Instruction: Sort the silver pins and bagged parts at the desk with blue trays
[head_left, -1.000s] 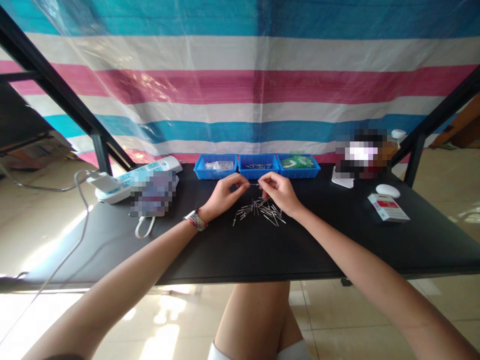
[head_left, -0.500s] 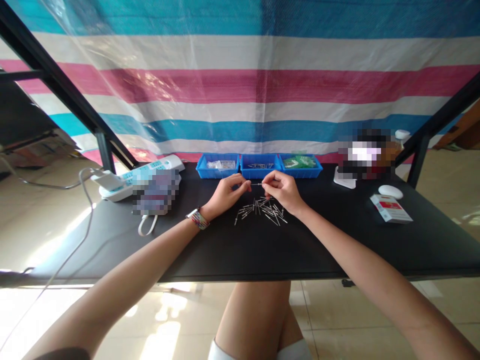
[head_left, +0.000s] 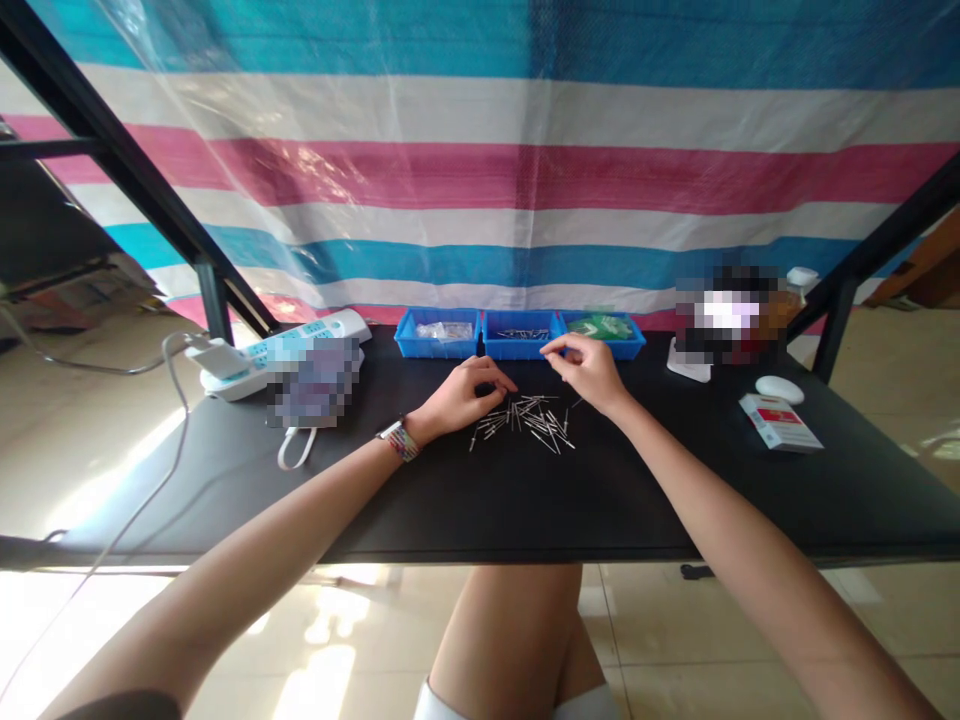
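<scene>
A loose pile of thin metal pins (head_left: 526, 418) lies on the black table (head_left: 525, 500). My left hand (head_left: 469, 392) rests at the pile's left edge, its fingers curled with the tips down by the nearest pins. Whether it grips one is hidden. My right hand (head_left: 586, 366) hovers behind the pile, thumb and forefinger pinched together just in front of the middle blue bin (head_left: 519, 335). What the pinch holds is too small to make out. A beaded band sits on my left wrist (head_left: 396, 440).
Three blue bins stand in a row at the back: the left bin (head_left: 439, 333) with a clear bag, the middle one with pins, the right bin (head_left: 606, 328) with green parts. A white power strip (head_left: 300, 345) and cable lie left. A small box (head_left: 776, 422) and white mouse (head_left: 778, 388) lie right.
My hands held one pin between them above the pile. They have parted: the right hand moved back and right toward the middle bin, and the left dropped to the pile's edge.
</scene>
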